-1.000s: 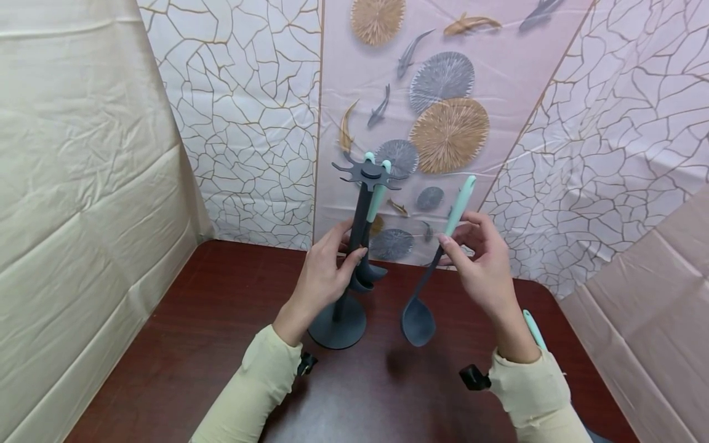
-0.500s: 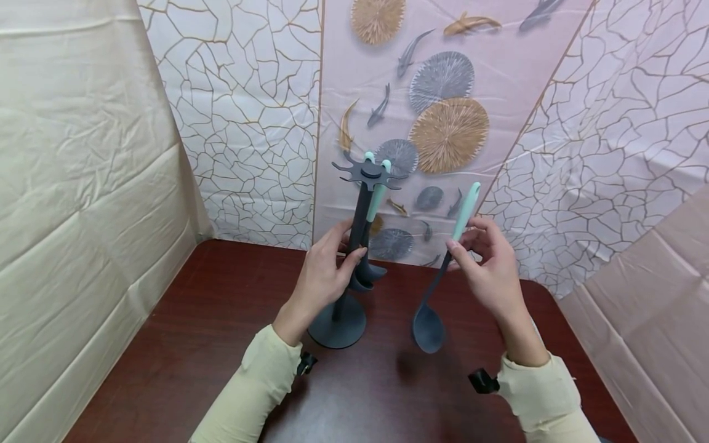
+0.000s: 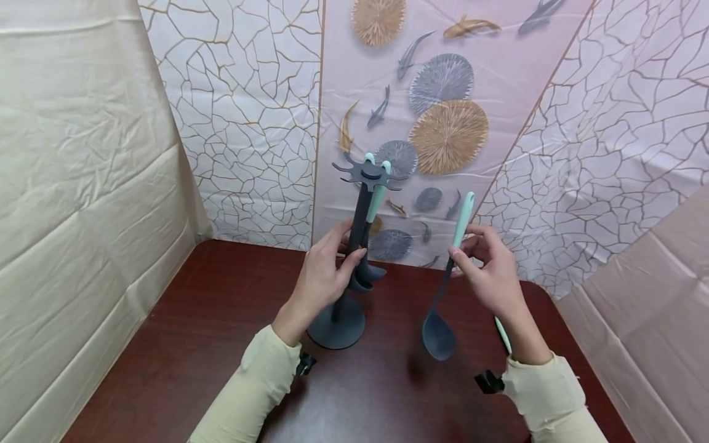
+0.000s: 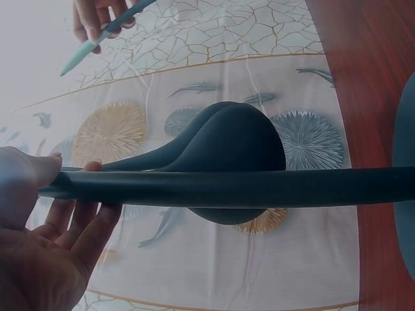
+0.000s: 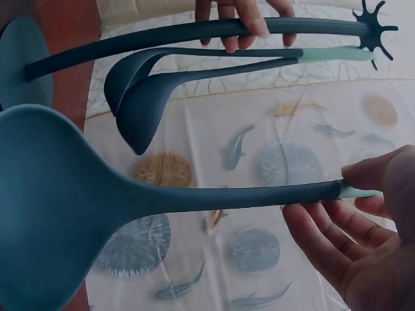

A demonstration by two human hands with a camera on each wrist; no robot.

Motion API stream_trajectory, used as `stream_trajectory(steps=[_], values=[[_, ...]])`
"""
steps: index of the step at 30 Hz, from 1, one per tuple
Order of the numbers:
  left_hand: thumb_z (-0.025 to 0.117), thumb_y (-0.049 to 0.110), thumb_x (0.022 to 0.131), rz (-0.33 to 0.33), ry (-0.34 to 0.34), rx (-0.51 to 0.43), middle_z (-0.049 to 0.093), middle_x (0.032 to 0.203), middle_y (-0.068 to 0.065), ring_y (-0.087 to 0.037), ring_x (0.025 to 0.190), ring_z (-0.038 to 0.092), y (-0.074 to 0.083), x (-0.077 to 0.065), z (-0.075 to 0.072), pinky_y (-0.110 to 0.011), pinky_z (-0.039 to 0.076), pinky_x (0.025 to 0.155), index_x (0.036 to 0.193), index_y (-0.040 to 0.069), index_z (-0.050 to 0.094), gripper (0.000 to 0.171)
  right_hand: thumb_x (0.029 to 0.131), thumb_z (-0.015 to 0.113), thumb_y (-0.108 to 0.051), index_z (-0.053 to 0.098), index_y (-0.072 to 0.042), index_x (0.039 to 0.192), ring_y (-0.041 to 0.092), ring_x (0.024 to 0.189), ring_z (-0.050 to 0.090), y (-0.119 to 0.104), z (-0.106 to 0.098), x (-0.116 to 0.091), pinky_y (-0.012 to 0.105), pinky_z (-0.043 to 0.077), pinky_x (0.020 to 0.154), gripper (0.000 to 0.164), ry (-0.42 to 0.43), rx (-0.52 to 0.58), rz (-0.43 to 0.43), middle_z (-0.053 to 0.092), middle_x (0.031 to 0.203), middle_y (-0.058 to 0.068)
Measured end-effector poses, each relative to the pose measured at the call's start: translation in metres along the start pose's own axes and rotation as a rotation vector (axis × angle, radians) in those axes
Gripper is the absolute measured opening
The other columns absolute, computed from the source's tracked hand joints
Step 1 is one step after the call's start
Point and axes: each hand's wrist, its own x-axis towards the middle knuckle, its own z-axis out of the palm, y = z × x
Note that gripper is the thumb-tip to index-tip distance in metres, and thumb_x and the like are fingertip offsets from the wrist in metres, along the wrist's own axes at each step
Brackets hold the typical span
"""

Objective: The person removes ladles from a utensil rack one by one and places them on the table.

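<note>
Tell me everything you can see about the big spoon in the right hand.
The spoon has a broad, rounded dark blue-gray bowl, a slim shaft in the same color and a mint-green handle. It looks smooth and matte, perhaps plastic or silicone. It hangs above the table, slightly tilted, bowl down and handle up, apart from the stand on its left in the head view. The right hand pinches it around where shaft meets handle.

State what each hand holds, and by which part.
The left hand grips the stand partway up its pole. The right hand pinches a ladle where the mint handle meets the dark shaft.
</note>
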Motion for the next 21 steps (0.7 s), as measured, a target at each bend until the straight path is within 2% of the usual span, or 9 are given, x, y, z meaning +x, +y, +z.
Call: stream_trajectory(steps=[4,9,21], values=[[0.07,0.024,0.105,-0.004,-0.003,0.016,0.068,0.106,-0.006,-0.021,0.096,0.076,0.001,-0.001,0.0,-0.038,0.063,0.084,0.15,0.012,0.055,0.049,0.1,0.072,0.0,0.057,-0.002,0.138,0.014,0.081,0.074,0.005,-0.003,-0.003,0.031,0.063,0.061,0.041,-0.029,-0.055,0.01,0.065,0.095,0.018],[0.07,0.025,0.105,0.002,0.004,0.013,0.068,0.106,-0.006,-0.021,0.095,0.076,0.001,-0.001,0.001,-0.037,0.063,0.083,0.149,0.013,0.056,0.048,0.1,0.072,-0.002,0.056,-0.004,0.14,0.014,0.081,0.074,0.01,-0.007,-0.006,0.03,0.063,0.061,0.043,-0.05,-0.107,0.016,0.065,0.096,0.017],[0.07,0.023,0.105,0.001,0.009,0.011,0.068,0.103,-0.004,-0.02,0.094,0.076,0.0,-0.001,0.001,-0.034,0.063,0.083,0.15,0.012,0.055,0.048,0.101,0.071,-0.004,0.054,-0.003,0.142,0.018,0.079,0.074,0.024,-0.013,-0.009,0.032,0.063,0.06,0.044,-0.062,-0.133,0.061,0.066,0.099,0.02]])
